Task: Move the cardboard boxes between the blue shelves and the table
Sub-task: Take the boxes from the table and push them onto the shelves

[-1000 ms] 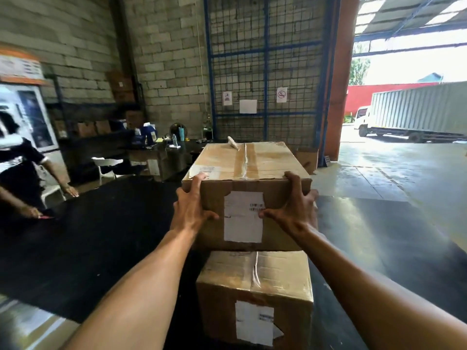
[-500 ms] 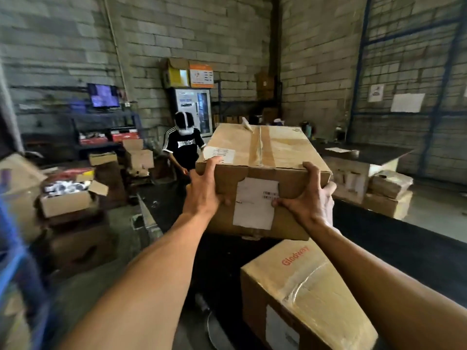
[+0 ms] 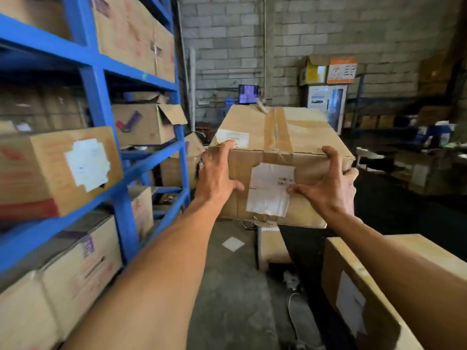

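Observation:
I hold a taped cardboard box [image 3: 298, 132] with white labels up in the air at chest height. My left hand [image 3: 214, 175] grips its near left corner and my right hand [image 3: 328, 183] grips its near right corner. The blue shelves [image 3: 101, 97] stand to my left, filled with several cardboard boxes. One labelled shelf box [image 3: 63, 168] juts out close to my left arm. The black table [image 3: 404, 205] lies to the right, and another cardboard box [image 3: 358, 286] rests on it at the lower right, partly hidden by my right forearm.
A concrete aisle [image 3: 227, 286] runs between shelves and table, with a small box [image 3: 273, 246] standing on the floor under the held one. A grey block wall, a monitor [image 3: 249, 94] and a vending machine [image 3: 326, 104] are at the far end.
My view has swung left from the table to the blue shelves, and the box has travelled with me, still held in both hands. The person at the back is out of sight.

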Motion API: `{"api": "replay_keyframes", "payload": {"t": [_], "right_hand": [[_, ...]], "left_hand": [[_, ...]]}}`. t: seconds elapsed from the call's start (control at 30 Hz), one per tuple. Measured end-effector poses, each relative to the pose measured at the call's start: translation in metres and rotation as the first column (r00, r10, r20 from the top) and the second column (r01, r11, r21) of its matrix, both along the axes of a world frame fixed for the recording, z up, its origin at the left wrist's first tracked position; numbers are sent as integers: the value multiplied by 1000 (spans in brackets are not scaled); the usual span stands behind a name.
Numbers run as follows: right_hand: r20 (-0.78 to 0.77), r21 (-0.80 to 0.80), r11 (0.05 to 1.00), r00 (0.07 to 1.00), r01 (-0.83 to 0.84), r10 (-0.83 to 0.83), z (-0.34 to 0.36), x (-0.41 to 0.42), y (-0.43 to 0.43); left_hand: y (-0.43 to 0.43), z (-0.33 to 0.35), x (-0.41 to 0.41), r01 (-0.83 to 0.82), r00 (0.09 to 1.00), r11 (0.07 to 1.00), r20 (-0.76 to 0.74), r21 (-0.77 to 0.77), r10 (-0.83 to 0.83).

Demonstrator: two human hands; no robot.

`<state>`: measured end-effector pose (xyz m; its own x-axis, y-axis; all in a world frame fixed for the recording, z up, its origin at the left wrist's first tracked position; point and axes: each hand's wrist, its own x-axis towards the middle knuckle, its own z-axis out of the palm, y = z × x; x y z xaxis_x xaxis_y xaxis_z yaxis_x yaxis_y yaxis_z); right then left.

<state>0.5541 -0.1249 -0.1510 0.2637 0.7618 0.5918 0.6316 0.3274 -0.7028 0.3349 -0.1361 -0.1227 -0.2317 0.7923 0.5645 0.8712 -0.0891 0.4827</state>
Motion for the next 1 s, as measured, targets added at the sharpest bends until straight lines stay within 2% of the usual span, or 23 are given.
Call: {"api": "replay_keyframes", "payload": {"t": [0.3,0.43,0.77,1.0], "right_hand": [[5,-39,968,969,-248,249,1,-59,-132],[12,-26,933,933,-359,360,17,-94,-171],[5,115,757,762,-644,647,54,-191,-256],[18,73,603,606,-794,795,50,-254,-294]], "left_hand": [[-190,3,-48,-223,974,974,35,-41,224],[-255,14,-71,-351,934,936,66,8,350],[-398,41,-130,-632,775,759,166,158,610],[-467,37,-156,-778,629,617,164,120,760]]}}
